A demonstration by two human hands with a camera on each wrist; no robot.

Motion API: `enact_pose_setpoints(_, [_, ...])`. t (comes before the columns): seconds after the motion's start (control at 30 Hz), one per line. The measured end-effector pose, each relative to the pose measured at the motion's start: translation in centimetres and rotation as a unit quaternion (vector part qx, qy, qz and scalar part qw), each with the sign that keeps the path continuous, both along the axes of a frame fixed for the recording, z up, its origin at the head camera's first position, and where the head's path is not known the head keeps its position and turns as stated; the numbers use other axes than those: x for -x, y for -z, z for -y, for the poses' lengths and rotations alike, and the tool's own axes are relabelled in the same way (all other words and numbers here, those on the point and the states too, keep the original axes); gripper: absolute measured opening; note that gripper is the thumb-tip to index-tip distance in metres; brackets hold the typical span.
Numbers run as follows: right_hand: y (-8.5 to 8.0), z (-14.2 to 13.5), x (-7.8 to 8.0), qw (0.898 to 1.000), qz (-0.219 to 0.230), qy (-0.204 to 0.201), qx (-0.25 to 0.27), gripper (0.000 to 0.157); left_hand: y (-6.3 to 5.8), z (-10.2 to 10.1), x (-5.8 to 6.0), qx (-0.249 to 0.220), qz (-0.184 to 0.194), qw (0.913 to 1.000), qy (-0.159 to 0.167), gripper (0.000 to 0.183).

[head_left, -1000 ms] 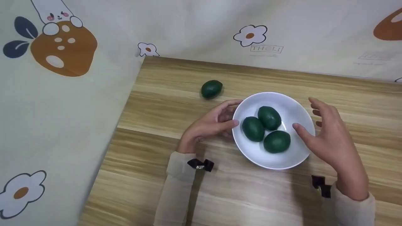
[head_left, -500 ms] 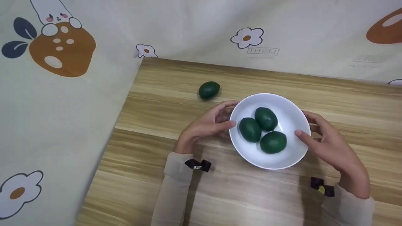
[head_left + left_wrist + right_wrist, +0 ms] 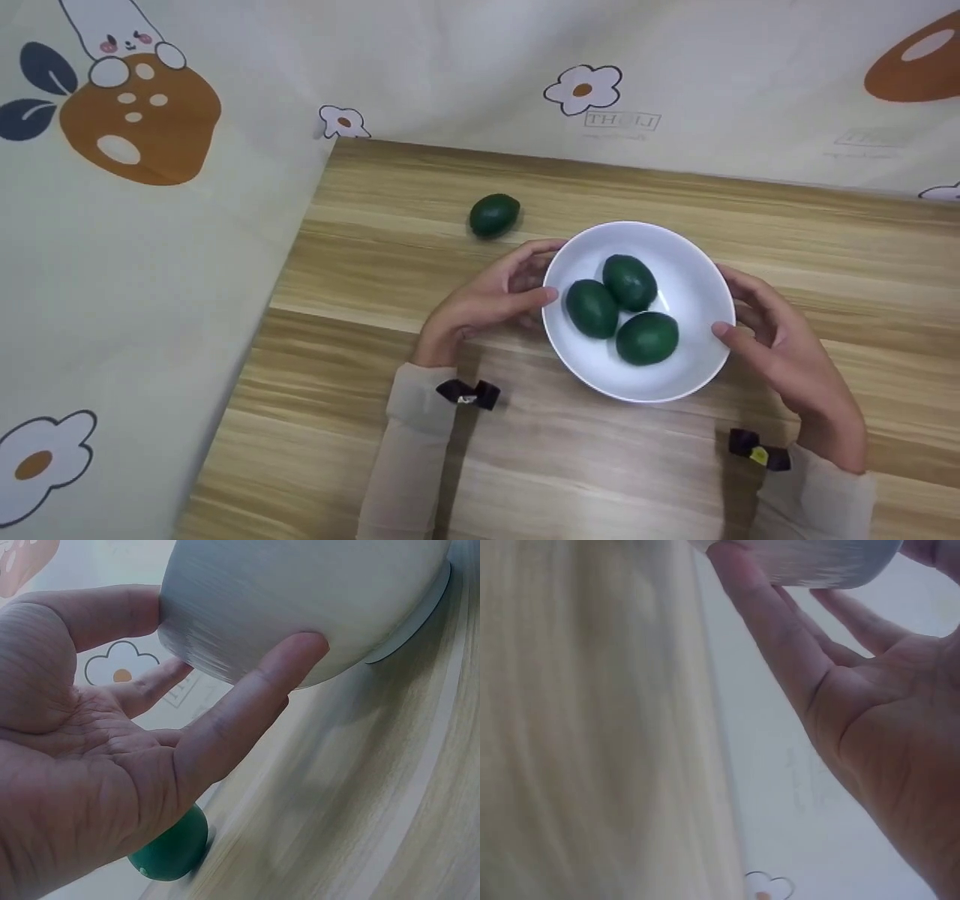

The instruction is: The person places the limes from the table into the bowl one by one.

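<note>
A white bowl (image 3: 694, 289) holds three dark green, lime-shaped fruits (image 3: 629, 283) that lie close together toward its left side. My left hand (image 3: 484, 296) grips the bowl's left side, thumb at the rim and fingers around the outer wall. On the opposite side my right hand (image 3: 795, 352) holds it likewise, its thumb over the rim. In the left wrist view, fingertips press the bowl's outer wall (image 3: 300, 592), and its foot shows close over the tabletop. The right wrist view catches only the bowl's lower part (image 3: 825, 559) against the fingers.
Another green fruit (image 3: 495, 216) lies on the wooden table (image 3: 390, 270), behind my left hand. A pale printed cloth (image 3: 442, 82) rises along the table's back edge and covers the left side. Dark wrist straps (image 3: 469, 394) sit at both cuffs.
My right hand has come in from the right and closed on the bowl's rim. The left hand keeps its hold. The whole scene sits slightly further left in the head view.
</note>
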State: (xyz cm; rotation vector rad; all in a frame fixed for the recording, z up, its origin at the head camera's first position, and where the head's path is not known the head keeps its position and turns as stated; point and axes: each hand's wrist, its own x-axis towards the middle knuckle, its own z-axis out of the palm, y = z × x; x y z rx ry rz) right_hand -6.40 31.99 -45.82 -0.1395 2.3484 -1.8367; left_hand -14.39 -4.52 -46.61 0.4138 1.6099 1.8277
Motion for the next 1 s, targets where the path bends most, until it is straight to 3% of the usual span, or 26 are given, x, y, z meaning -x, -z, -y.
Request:
enact_pose_setpoints(0.1, [0.4, 0.0, -0.2, 0.999, 0.009, 0.013, 0.028, 0.063, 0.0, -0.1, 0.0, -0.001, 0.003, 1.0000, 0.002, 0.064])
enact_pose_setpoints(0.23, [0.6, 0.0, -0.3, 0.999, 0.011, 0.019, 0.025, 0.063, 0.1, -0.2, 0.0, -0.001, 0.003, 1.0000, 0.006, 0.065])
enact_pose_setpoints(0.47, [0.6, 0.0, 0.0, 0.993, 0.011, 0.015, 0.115, 0.062, -0.1, 0.0, 0.1, 0.006, -0.013, 0.9999, 0.002, 0.065])
enact_pose_setpoints(1.0, [1.4, -0.4, 0.2, 0.995, 0.017, 0.015, 0.101, 0.061, -0.2, 0.1, 0.1, 0.012, -0.009, 0.9999, 0.002, 0.065])
